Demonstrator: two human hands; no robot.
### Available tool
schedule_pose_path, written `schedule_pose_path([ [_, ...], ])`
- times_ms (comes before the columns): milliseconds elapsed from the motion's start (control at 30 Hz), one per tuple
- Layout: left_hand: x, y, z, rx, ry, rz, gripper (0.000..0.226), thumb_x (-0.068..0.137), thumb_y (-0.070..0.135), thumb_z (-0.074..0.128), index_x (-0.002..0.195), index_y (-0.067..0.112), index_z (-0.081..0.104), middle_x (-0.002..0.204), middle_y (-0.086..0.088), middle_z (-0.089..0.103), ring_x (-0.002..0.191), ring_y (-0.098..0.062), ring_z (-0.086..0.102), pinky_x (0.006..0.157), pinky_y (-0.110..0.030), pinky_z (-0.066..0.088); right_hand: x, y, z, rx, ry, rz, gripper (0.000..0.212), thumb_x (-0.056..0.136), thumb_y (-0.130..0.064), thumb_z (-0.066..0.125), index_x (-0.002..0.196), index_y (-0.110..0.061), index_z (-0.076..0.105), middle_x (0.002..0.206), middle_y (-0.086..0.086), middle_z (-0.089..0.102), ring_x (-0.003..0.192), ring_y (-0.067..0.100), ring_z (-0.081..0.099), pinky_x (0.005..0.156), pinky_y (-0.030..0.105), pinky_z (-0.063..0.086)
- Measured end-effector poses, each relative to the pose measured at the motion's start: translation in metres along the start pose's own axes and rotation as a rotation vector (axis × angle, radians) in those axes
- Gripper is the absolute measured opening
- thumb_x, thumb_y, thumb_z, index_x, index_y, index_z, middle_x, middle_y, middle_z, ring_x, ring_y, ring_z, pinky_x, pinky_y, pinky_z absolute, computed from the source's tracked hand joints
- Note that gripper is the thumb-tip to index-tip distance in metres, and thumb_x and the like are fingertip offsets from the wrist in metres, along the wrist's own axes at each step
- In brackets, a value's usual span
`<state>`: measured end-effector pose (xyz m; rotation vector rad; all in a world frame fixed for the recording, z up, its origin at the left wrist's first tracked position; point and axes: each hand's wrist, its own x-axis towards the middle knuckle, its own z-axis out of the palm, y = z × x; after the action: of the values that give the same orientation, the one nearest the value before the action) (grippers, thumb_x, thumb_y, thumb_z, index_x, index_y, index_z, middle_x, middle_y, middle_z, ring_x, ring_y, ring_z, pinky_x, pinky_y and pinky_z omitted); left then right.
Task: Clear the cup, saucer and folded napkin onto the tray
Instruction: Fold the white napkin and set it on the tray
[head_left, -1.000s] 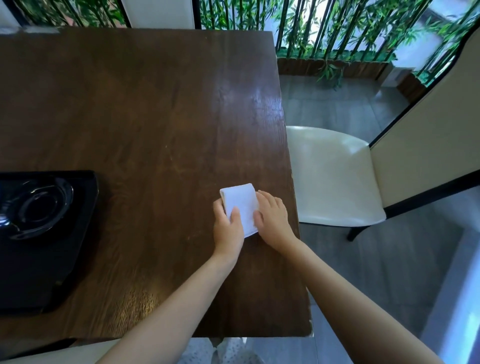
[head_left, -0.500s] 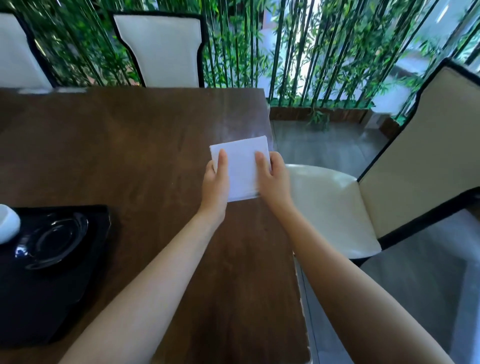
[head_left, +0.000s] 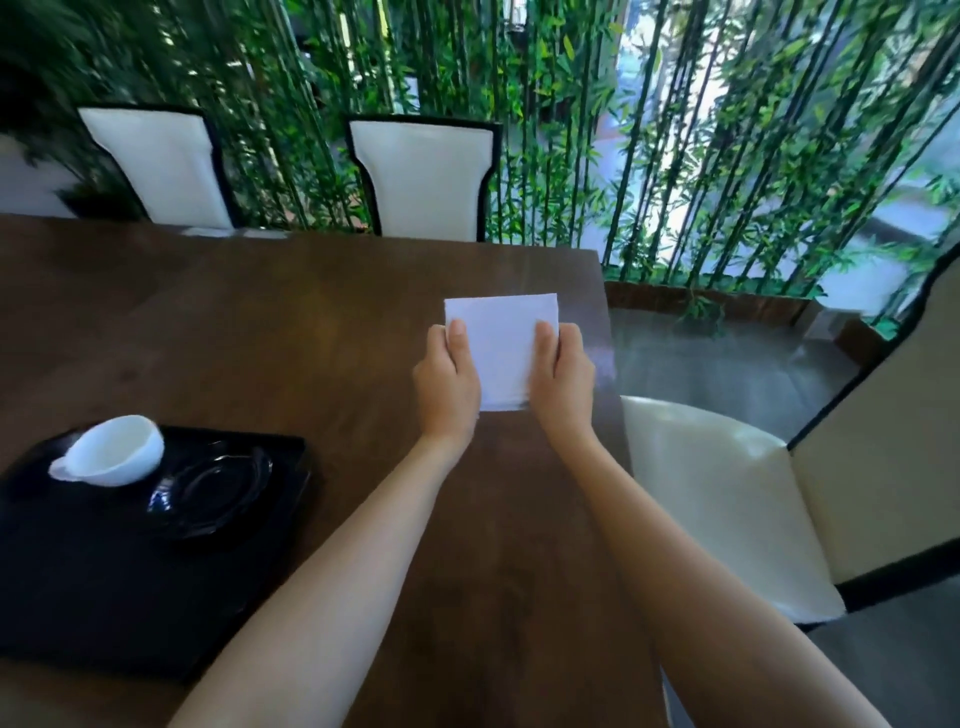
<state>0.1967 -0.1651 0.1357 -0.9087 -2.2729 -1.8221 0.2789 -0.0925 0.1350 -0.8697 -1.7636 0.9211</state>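
Observation:
The white folded napkin (head_left: 501, 348) is held flat above the dark wooden table (head_left: 260, 332), near its right edge. My left hand (head_left: 448, 384) grips its left side and my right hand (head_left: 563, 382) grips its right side, thumbs on top. At the lower left lies the black tray (head_left: 104, 597). On it a white cup (head_left: 111, 451) leans tilted against a dark glossy saucer (head_left: 218, 483).
A cream chair (head_left: 727, 499) stands close to the table's right edge. Two white-backed chairs (head_left: 423, 179) stand at the far side, with a bamboo screen behind them. Grey floor lies to the right.
Both hands lifted the napkin off the table near the front right edge and carried it up and away from me. The view tilted up, which brought the cup into sight.

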Motion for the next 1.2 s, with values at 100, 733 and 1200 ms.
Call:
schedule_pose_path([
  [100,0.015,-0.005,-0.027,-0.025,0.1,-0.016,0.03,0.099,0.032,0.034,0.076,0.014,0.042,0.059,0.012,0.046,0.052,-0.005,0.046,0.046,-0.019,0.026,-0.002,-0.02,0.025,0.051,-0.025,-0.044,0.029,0.098,-0.032,0.036,0.075,-0.015,0.039,0.059,-0.012,0.044,0.054,-0.013,0.048,0.045,0.006,0.033],
  [733,0.065,-0.139,-0.329,-0.009,0.177,-0.25,0.027,0.098,0.033,0.034,0.077,0.02,0.045,0.065,0.004,0.043,0.056,-0.004,0.044,0.056,-0.024,0.037,-0.147,-0.137,0.268,0.236,-0.617,0.034,0.018,0.096,-0.03,0.042,0.105,-0.018,0.051,0.085,-0.019,0.053,0.073,-0.013,0.052,0.058,0.005,0.04],
  [1200,0.025,-0.189,-0.433,0.369,0.141,-0.248,0.026,0.086,0.012,0.057,0.112,0.015,0.056,0.088,0.005,0.062,0.078,-0.018,0.063,0.06,-0.03,0.051,-0.201,-0.176,0.345,0.032,-0.843,0.256,0.038,0.088,-0.052,0.036,0.092,-0.022,0.059,0.082,-0.001,0.063,0.083,0.024,0.065,0.077,0.039,0.054],
])
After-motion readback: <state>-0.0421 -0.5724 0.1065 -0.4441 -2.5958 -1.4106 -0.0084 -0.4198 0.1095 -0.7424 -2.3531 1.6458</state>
